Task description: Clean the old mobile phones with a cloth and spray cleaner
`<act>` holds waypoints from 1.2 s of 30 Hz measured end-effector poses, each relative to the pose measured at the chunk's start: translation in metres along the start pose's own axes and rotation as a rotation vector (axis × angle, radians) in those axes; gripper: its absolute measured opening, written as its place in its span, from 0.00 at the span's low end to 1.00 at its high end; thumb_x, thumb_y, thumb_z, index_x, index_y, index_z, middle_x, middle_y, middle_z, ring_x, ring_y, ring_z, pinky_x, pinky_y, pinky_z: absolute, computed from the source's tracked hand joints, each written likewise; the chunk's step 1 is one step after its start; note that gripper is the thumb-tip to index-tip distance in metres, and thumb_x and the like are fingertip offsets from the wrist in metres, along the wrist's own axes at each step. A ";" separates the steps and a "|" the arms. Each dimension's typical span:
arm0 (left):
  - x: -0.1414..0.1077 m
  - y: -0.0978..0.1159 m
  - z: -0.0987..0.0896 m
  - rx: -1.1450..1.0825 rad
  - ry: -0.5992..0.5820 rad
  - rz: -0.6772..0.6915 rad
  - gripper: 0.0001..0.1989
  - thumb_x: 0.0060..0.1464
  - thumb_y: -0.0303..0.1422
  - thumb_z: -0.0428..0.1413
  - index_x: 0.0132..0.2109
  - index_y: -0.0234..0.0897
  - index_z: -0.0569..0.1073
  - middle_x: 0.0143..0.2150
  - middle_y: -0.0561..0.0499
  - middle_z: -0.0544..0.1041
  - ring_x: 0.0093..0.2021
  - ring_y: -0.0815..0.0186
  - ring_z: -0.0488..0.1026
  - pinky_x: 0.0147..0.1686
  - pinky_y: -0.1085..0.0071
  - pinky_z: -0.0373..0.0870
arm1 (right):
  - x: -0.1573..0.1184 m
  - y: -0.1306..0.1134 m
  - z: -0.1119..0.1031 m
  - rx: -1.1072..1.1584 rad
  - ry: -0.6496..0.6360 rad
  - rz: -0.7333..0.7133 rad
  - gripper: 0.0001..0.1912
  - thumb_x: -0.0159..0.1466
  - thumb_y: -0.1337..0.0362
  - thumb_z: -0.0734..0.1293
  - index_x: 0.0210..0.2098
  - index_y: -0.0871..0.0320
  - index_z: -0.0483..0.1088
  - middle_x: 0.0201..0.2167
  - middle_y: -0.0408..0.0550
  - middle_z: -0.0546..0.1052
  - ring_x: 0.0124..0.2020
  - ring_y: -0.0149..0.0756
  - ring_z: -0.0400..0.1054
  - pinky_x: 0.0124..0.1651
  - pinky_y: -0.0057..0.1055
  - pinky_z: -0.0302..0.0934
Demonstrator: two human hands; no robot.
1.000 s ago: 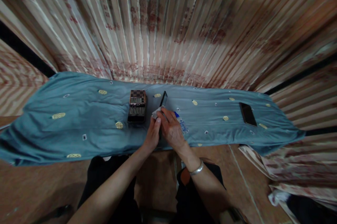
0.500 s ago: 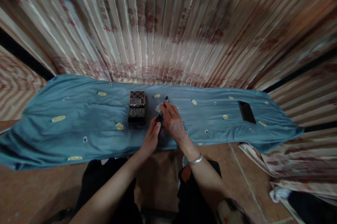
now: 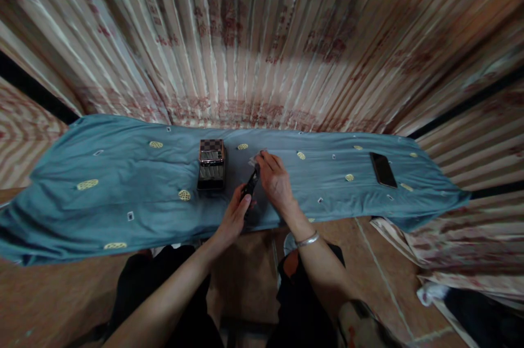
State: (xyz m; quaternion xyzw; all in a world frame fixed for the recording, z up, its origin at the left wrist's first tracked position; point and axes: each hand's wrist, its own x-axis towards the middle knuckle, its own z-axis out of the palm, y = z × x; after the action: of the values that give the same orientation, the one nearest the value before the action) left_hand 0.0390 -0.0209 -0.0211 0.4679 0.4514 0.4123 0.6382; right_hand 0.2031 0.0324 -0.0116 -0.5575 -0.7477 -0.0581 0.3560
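Note:
A slim black tool (image 3: 250, 183), its exact kind too small to tell, slants up and right from my left hand (image 3: 235, 210). The fingers of that hand are wrapped round its lower end. My right hand (image 3: 276, 180) is closed at the tool's upper end, pinching a crumpled whitish piece (image 3: 254, 160) that looks like tissue or thin film. I cannot tell whether it touches the tip. To the left of my hands lies a case (image 3: 212, 165) with a brown checkered top, a shiny rim and a glossy dark lower part.
A blue cloth (image 3: 151, 173) with yellow and white prints covers the long table. Toward its right end lies a dark smartphone (image 3: 383, 169). Pleated patterned curtains (image 3: 254, 64) hang behind, and dark bars (image 3: 462, 102) run along the sides.
My right hand has shifted slightly up and right with the whitish piece, and more of the black tool shows between my hands. The view has moved a little.

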 end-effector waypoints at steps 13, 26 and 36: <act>-0.011 0.015 0.000 -0.214 -0.094 -0.098 0.36 0.51 0.56 0.63 0.56 0.35 0.71 0.47 0.42 0.81 0.41 0.59 0.81 0.43 0.65 0.75 | -0.001 0.014 -0.002 0.245 0.109 0.234 0.20 0.71 0.65 0.58 0.55 0.58 0.77 0.51 0.56 0.82 0.53 0.43 0.76 0.59 0.40 0.68; -0.009 0.017 0.001 -0.396 -0.095 -0.158 0.36 0.46 0.53 0.68 0.55 0.36 0.70 0.49 0.39 0.82 0.50 0.51 0.82 0.46 0.61 0.78 | 0.004 0.021 0.003 0.885 0.266 0.794 0.13 0.55 0.55 0.73 0.37 0.54 0.83 0.31 0.41 0.84 0.32 0.36 0.75 0.39 0.30 0.69; -0.009 0.021 0.004 -0.530 -0.071 -0.230 0.24 0.54 0.42 0.66 0.54 0.37 0.71 0.52 0.42 0.80 0.55 0.51 0.80 0.53 0.53 0.78 | 0.008 0.008 0.001 1.343 0.224 0.997 0.11 0.53 0.56 0.76 0.27 0.56 0.76 0.21 0.41 0.79 0.26 0.35 0.74 0.33 0.30 0.69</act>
State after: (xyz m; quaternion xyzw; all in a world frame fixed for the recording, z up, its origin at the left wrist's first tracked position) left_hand 0.0380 -0.0257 0.0013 0.2450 0.3554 0.4241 0.7961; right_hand 0.2087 0.0422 -0.0102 -0.4831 -0.2500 0.5081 0.6678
